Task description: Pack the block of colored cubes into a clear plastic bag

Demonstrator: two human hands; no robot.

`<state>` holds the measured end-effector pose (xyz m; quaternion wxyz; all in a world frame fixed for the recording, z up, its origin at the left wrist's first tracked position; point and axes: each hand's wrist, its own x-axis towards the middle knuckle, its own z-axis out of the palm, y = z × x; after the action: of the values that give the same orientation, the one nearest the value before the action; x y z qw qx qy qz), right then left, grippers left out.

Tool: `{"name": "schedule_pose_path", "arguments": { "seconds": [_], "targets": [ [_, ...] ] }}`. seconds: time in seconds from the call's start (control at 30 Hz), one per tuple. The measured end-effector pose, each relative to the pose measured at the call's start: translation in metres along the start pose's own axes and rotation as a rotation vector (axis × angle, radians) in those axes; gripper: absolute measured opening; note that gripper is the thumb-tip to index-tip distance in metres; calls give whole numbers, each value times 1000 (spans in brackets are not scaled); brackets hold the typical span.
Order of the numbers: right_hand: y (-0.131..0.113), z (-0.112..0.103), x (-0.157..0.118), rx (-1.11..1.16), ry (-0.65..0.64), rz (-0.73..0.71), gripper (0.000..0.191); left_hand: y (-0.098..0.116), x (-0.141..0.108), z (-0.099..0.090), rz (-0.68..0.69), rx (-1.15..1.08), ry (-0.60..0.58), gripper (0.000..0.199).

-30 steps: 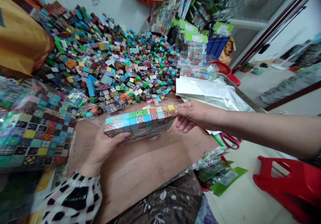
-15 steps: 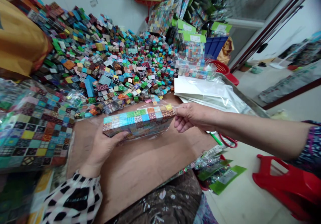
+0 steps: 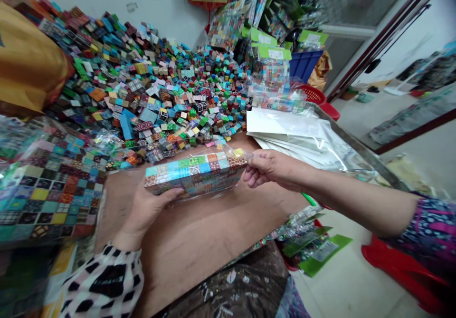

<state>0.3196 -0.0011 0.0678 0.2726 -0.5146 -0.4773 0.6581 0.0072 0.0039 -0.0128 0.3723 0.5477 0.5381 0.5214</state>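
Observation:
A block of small patterned cubes (image 3: 199, 182), packed in rows inside a clear plastic bag, is held tilted above the brown board (image 3: 213, 232). My left hand (image 3: 149, 208) is closed around its left end, thumb across the near face. At the other end, my right hand (image 3: 261, 166) pinches the bag's clear plastic beside the corner, fingers curled. A yellow cube (image 3: 238, 153) shows near that corner. Behind the block lies a big heap of loose cubes (image 3: 167, 90) in many colours.
Bagged cubes (image 3: 53, 194) lie at the left, below a yellow sack (image 3: 28, 56). White sheets (image 3: 274, 123) in plastic lie right of the heap. Green-topped packs (image 3: 272, 61) stand behind them, near a blue bin (image 3: 306, 66). A red stool (image 3: 395, 270) is on the floor.
My right forearm has swung lower and closer, its sleeve now covering more of the red stool. The bagged block has shifted slightly left; both hands keep their hold.

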Motion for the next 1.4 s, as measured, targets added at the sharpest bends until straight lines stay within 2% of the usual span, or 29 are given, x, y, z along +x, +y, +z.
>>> {"name": "schedule_pose_path", "arguments": {
  "seconds": [0.17, 0.23, 0.3, 0.37, 0.47, 0.57, 0.77, 0.97, 1.07, 1.13, 1.3, 1.4],
  "targets": [
    [13, -16, -2, 1, -174, -85, 32, 2, 1, 0, -20, 15, -1, 70],
    [20, -17, 0, -24, -111, -176, 32, 2, 1, 1, -29, 17, 8, 72],
    [26, -11, 6, -72, 14, -306, 44, 1, 1, 1, -30, 29, 23, 71],
    [31, -3, 15, -107, 78, -403, 57, 1, 1, 1, -35, 39, 35, 70],
    [39, 5, 31, -74, 42, -478, 51, 1, 0, 0, -69, 53, 29, 68],
    [47, 6, 41, -61, 54, -581, 48, 1, 0, -1, -65, 84, 18, 66],
    [59, -3, 48, -293, 129, -711, 56, -5, -2, -1, -94, 105, -53, 53],
    [66, -7, 54, -325, 48, -731, 63, -23, 0, -6, -45, 81, -98, 81],
    [70, -6, 56, -298, 28, -712, 66, -29, -1, -6, -58, 61, -128, 86],
    [73, -4, 57, -247, -12, -690, 69, -29, -2, -5, -88, 71, -149, 84],
    [72, -3, 59, -165, -139, -555, 75, -17, -5, -6, -129, 134, -188, 62],
    [60, 0, 53, -128, -107, -550, 80, -1, -7, -6, -82, 152, -147, 70]
  ]
}}
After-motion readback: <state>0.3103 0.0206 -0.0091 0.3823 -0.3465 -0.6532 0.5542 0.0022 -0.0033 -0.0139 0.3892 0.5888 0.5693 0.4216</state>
